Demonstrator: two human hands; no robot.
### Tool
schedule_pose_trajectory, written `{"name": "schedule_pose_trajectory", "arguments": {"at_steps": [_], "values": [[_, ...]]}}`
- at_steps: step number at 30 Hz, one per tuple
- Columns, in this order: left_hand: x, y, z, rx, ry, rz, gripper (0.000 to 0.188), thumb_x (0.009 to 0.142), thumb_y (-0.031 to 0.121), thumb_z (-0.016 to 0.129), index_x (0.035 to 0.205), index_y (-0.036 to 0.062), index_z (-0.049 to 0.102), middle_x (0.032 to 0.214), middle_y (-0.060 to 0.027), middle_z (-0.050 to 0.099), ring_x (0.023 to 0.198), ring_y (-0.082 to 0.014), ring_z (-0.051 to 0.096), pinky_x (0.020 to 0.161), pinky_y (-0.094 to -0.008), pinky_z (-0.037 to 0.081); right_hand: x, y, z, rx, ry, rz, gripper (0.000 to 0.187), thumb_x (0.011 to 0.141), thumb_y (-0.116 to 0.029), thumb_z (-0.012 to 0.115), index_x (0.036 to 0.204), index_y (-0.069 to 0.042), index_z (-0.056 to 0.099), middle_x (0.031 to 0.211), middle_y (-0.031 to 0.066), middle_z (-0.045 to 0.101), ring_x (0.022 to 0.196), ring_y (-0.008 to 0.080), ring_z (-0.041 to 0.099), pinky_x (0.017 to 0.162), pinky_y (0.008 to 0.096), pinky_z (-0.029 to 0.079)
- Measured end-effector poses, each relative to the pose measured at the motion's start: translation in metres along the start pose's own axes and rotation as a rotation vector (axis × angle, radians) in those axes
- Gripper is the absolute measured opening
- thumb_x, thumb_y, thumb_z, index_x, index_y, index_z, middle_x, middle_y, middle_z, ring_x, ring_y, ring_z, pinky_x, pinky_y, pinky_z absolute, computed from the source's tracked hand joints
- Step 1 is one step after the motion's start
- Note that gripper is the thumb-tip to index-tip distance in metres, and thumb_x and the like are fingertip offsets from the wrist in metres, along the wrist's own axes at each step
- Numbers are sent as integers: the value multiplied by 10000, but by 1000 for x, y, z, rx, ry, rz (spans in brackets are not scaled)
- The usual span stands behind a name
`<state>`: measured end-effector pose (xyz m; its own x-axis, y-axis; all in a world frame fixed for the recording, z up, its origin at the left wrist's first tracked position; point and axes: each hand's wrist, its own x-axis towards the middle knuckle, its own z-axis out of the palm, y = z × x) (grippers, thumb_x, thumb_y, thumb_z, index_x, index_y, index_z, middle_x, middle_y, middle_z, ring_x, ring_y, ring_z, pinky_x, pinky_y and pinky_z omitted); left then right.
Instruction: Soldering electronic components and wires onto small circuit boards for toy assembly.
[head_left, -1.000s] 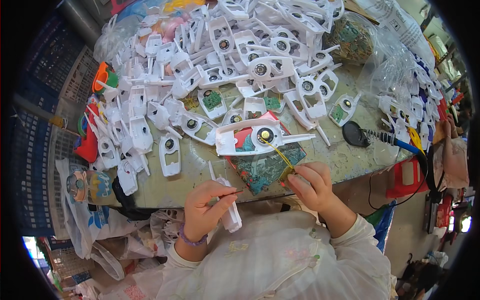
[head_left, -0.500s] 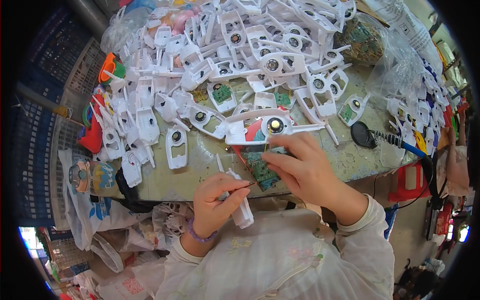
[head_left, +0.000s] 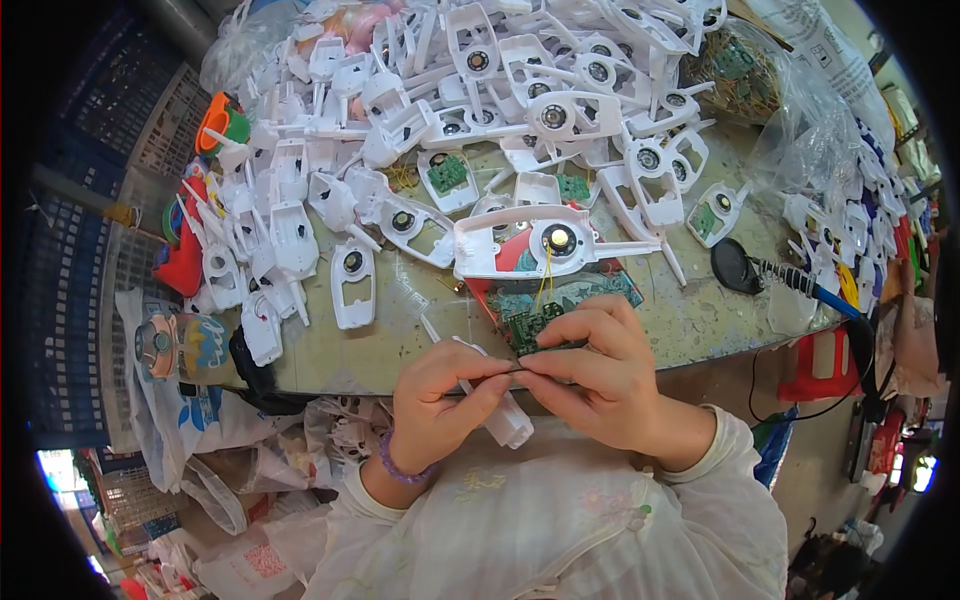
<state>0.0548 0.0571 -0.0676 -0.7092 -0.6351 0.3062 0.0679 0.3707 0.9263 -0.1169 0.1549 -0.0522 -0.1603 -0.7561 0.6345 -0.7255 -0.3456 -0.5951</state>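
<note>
1. The green circuit board (head_left: 523, 332) sits just below centre frame, tilted, at the right hand (head_left: 608, 382); that hand's thumb and fingers are pinched at its lower edge.
2. The left hand (head_left: 440, 398), lower centre, has thumb and forefinger pressed on a thin dark piece (head_left: 516, 369), too small to identify. A slim white plastic housing (head_left: 510, 424) appears tucked in its curled fingers.
3. The board looks light and stiff, its soldered parts probably fragile; bare edges make the safest hold.
4. Thin yellow wires (head_left: 547, 282) run up from it to the round speaker (head_left: 559, 239) in a long-handled white housing (head_left: 485, 250) at centre frame. They look soft, and their joints could tear under a pull, so the board wants slack.
5. Both housings are probably light, rigid and rather slippery; the rim or narrow handle offers the surest grip, clear of the speaker.
</note>
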Motion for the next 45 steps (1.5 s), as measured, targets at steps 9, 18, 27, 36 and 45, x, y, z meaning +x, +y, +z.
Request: {"name": "schedule_pose_trajectory", "arguments": {"at_steps": [9, 18, 27, 36, 45], "values": [[-7, 1, 7, -173, 153, -246, 144, 791, 12, 681, 934, 15, 691, 810, -71, 651, 712, -156, 598, 647, -252, 453, -21, -6, 10, -140, 16, -270, 263, 633, -151, 785, 858, -106, 658, 954, 42, 615, 851, 233, 545, 714, 343, 434], [15, 1, -17, 299, -35, 128, 251, 722, -2, 718, 963, 70, 715, 787, -54, 635, 674, -166, 595, 580, -265, 454, -5, 2, 6, -341, 100, 35, 471, 627, -294, 814, 964, -62, 580, 934, 77, 549, 853, 277, 516, 744, 389, 388], [31, 14, -26, 446, -188, 276, 259, 677, 17, 747, 923, 89, 710, 801, -43, 632, 650, -182, 597, 547, -292, 470, 1, 0, -2, -313, 8, 102, 471, 661, -130, 729, 1083, -47, 537, 1009, 108, 565, 989, 294, 521, 843, 422, 373], [63, 41, 0, 605, -455, 473, 212, 695, 64, 721, 901, 64, 668, 945, -58, 599, 634, -216, 594, 533, -323, 475, 2, 18, -32, 102, -147, 260, 503, 670, -18, 667, 1148, -27, 512, 1062, 134, 560, 1029, 339, 506, 910, 439, 376], [65, 45, 11, 614, -439, 368, 167, 724, 79, 734, 880, 81, 675, 766, -30, 579, 610, -200, 589, 510, -321, 460, -15, 26, -42, -18, 20, -4, 289, 621, -57, 736, 894, -90, 649, 972, 45, 609, 960, 276, 531, 880, 431, 382]]}}
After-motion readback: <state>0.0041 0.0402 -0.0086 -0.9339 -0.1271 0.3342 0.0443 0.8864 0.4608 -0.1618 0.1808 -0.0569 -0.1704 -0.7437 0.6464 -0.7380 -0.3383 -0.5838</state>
